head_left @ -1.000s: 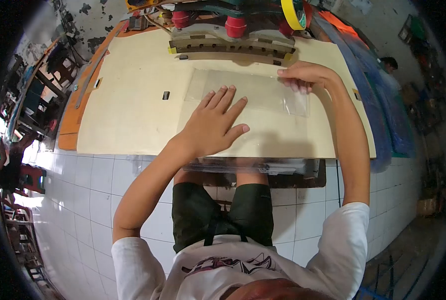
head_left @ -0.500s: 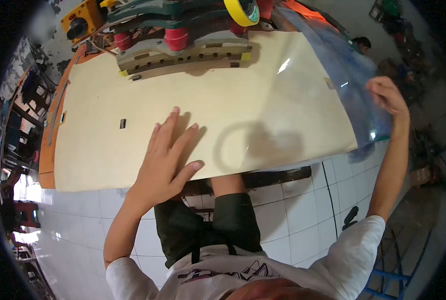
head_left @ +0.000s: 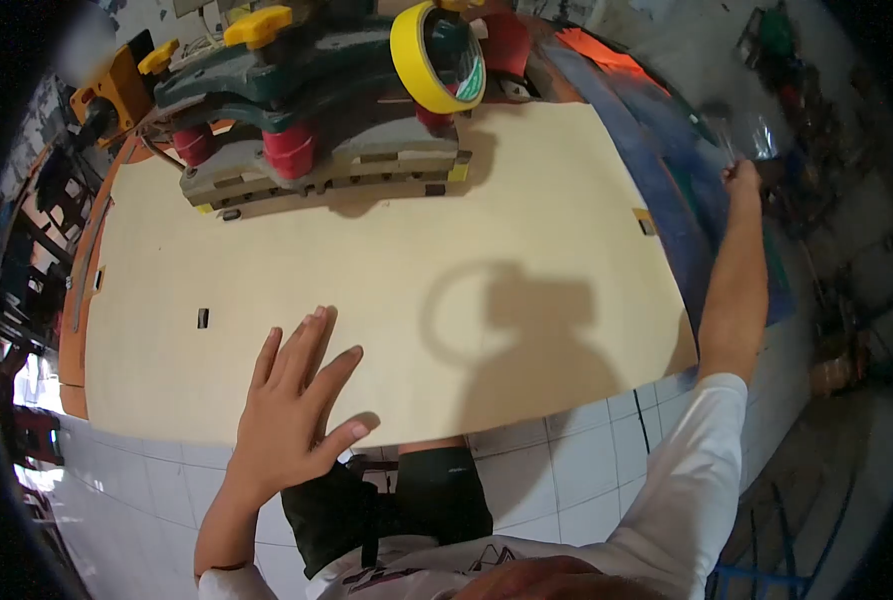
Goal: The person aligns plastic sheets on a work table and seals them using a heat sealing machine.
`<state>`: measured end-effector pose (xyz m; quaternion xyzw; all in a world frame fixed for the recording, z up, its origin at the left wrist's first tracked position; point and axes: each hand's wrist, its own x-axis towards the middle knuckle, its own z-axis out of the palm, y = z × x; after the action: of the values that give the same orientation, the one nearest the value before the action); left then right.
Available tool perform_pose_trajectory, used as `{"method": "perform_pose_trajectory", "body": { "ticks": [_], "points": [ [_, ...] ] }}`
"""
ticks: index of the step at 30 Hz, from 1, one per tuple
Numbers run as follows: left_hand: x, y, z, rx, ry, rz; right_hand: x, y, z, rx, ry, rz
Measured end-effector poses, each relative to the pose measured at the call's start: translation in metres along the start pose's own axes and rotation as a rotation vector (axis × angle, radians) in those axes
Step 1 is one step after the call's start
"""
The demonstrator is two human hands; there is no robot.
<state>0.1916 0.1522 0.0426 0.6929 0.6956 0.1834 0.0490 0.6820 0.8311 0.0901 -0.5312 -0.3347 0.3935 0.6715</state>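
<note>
My left hand (head_left: 291,405) lies with its fingers spread at the front edge of a large cream sheet (head_left: 366,260) covering the table. My right hand (head_left: 741,178) is stretched out beyond the table's right side, its fingers closed on a clear plastic sheet (head_left: 763,138). Only a glossy part of that plastic shows above the fist. Small dark pieces rest on or show through the cream surface, one (head_left: 203,318) left of centre and another (head_left: 646,224) in a notch near the right edge.
A green and grey press (head_left: 316,150) with red cylinders stands at the back left of the table. A yellow tape roll (head_left: 422,70) hangs on it. Blue sheeting (head_left: 666,200) borders the right side, near an orange piece (head_left: 611,58). White floor tiles (head_left: 576,440) show below.
My right hand has moved outward and away, pulling the clear plastic off the right part of the cream sheet. My left hand stays spread near the front edge. The view has shifted.
</note>
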Motion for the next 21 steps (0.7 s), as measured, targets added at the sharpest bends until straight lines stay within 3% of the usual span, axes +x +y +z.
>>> {"method": "perform_pose_trajectory", "body": {
  "ticks": [2, 4, 7, 8, 10, 12, 14, 15, 17, 18, 19, 21],
  "points": [
    [0.002, -0.001, 0.0, -0.007, 0.009, -0.013, -0.035, -0.002, 0.026, -0.019, 0.052, 0.078],
    [0.004, 0.0, -0.003, -0.044, -0.016, -0.026, -0.011, 0.026, 0.031, 0.002, -0.26, 0.115],
    [0.006, -0.002, -0.002, -0.054, -0.001, -0.029, 0.013, 0.046, 0.038, 0.273, -0.201, 0.281],
    [0.005, -0.002, -0.002, -0.051, 0.006, -0.027, 0.011, 0.047, 0.033, 0.262, -0.203, 0.288],
    [0.004, -0.002, -0.003, -0.04, -0.009, -0.022, -0.008, 0.048, 0.01, 0.085, -0.357, 0.072],
    [0.002, -0.003, -0.003, -0.024, -0.022, -0.026, -0.014, 0.032, -0.014, -0.232, -0.362, -0.088],
    [0.0, -0.005, -0.002, -0.049, 0.016, 0.001, 0.01, 0.015, -0.052, -0.913, -0.301, -0.285],
    [-0.001, -0.006, 0.001, -0.05, 0.028, 0.006, -0.022, 0.003, -0.066, -1.367, -0.144, -0.647],
    [-0.004, -0.006, 0.0, -0.047, 0.04, 0.002, -0.09, -0.039, -0.087, -1.836, -0.181, -0.317],
    [-0.005, -0.007, 0.0, -0.04, 0.06, 0.022, -0.082, -0.034, -0.11, -2.023, -0.152, -0.277],
    [-0.007, -0.008, 0.001, -0.046, 0.074, 0.036, -0.072, -0.032, -0.134, -2.025, -0.166, -0.285],
    [-0.009, -0.012, 0.004, -0.03, 0.103, 0.042, -0.096, -0.038, -0.169, -2.219, -0.326, -0.105]
  ]
}}
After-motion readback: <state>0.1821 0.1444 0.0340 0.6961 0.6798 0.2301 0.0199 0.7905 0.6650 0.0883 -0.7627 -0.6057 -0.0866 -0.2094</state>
